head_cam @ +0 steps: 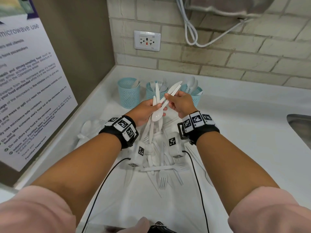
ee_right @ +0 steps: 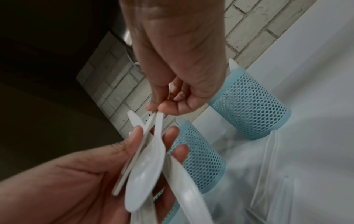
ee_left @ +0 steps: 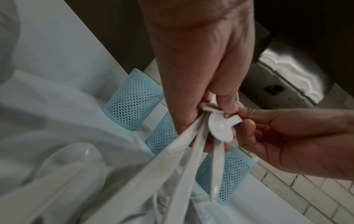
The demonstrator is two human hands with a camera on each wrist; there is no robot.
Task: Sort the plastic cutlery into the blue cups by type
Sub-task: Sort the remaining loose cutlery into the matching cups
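Three blue mesh cups stand at the back of the white counter: the left cup (head_cam: 128,93) shows one white piece, the middle cup (head_cam: 155,92) forks, the right cup (head_cam: 194,95) spoons. My left hand (head_cam: 157,106) grips a bundle of white cutlery in front of the cups, handles hanging down. My right hand (head_cam: 168,96) pinches the handle of a white spoon (head_cam: 157,116) in that bundle, and knives (head_cam: 175,87) stick up past its fingers. The right wrist view shows thumb and forefinger (ee_right: 153,108) closed on the handles above the spoon (ee_right: 145,174). Loose cutlery (head_cam: 162,170) lies under my wrists.
A steel sink (head_cam: 299,125) cuts into the counter at the right edge. A notice board (head_cam: 28,81) leans on the left wall, with clear plastic wrapping (head_cam: 89,130) below it. A wall outlet (head_cam: 147,40) and hanging cables (head_cam: 193,31) are on the brick wall behind.
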